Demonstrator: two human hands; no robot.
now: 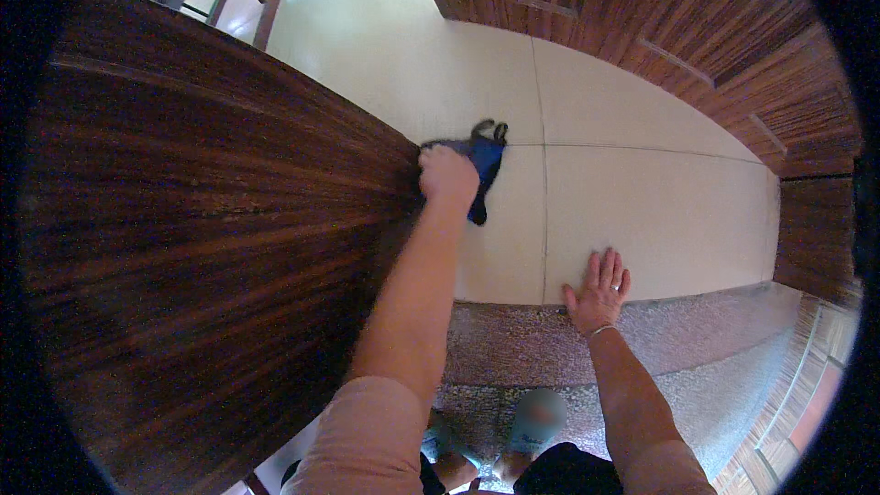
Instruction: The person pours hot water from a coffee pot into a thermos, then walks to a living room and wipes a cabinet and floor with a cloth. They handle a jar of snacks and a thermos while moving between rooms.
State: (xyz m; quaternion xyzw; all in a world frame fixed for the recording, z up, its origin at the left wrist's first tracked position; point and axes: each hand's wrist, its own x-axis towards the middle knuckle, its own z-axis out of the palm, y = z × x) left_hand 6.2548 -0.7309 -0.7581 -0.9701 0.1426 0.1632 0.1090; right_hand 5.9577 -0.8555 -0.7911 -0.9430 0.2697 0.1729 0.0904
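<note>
My left hand (449, 175) is curled over a dark blue and black cloth (487, 158), holding it against the pale tiled floor (605, 199). Part of the cloth lies hidden under the fingers, and its far end bunches into loops. Close on the left, the knuckles come up to the free edge of a dark wooden door (275, 172). My right hand (599, 292) rests palm down with fingers spread, at the border between the tiles and a speckled stone step (509, 344). It wears a ring and a thin bracelet and holds nothing.
Another dark wooden panel (660, 20) curves along the far right side. Wooden furniture legs (275, 0) stand at the upper left. Below me, my feet in light slippers (533, 426) are on the lower stone. Brick-like paving (804, 392) shows at the right.
</note>
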